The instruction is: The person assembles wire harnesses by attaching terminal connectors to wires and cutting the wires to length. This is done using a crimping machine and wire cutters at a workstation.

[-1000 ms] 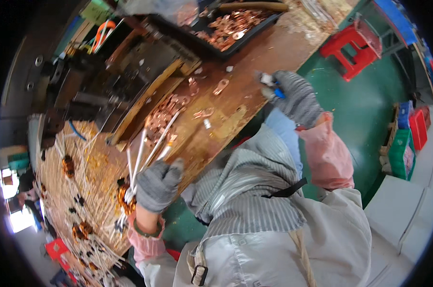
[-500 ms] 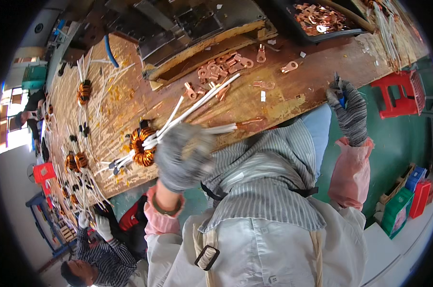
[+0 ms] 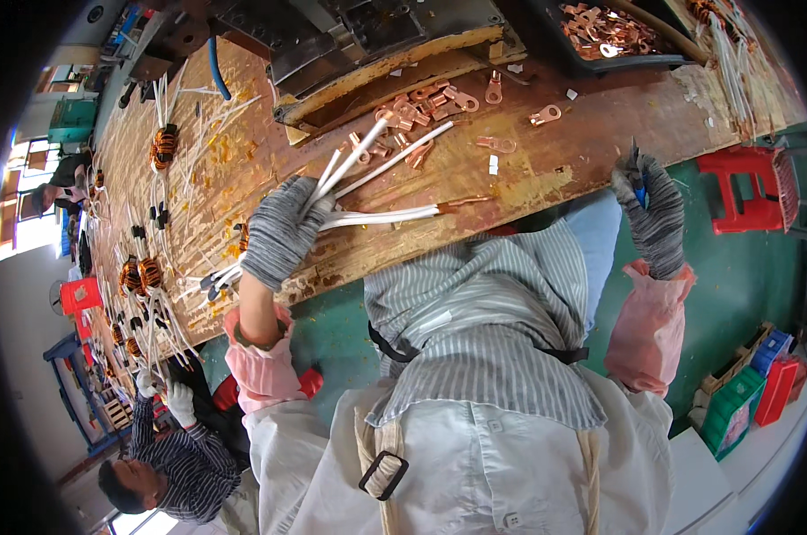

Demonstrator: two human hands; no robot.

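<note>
My left hand (image 3: 283, 227), in a grey knit glove, is closed around a bundle of white wires (image 3: 381, 217) on the workbench. Most of the copper-wound ring coil (image 3: 243, 235) beneath that hand is hidden. The wires fan out to the right of my fist, some up toward loose copper lugs (image 3: 421, 109), others along the bench edge, where one ends in bare copper strands (image 3: 467, 201). Off the bench's front edge at the right, my gloved right hand (image 3: 655, 214) is wrapped round a small hand tool (image 3: 641, 190) with a blue part and a dark pointed tip.
A heavy metal machine (image 3: 376, 45) on a wooden base stands at the back. A black tray (image 3: 600, 64) of lugs sits at the far right, beside more white wires (image 3: 733, 80). More ring coils (image 3: 162, 147) lie at left. A co-worker (image 3: 185, 473) works at lower left; a red stool (image 3: 747, 192) stands right.
My left hand has moved left along the wires, and now covers most of the coil. The upper wires have shifted and spread apart. My right hand stays nearly in place with the tool.
</note>
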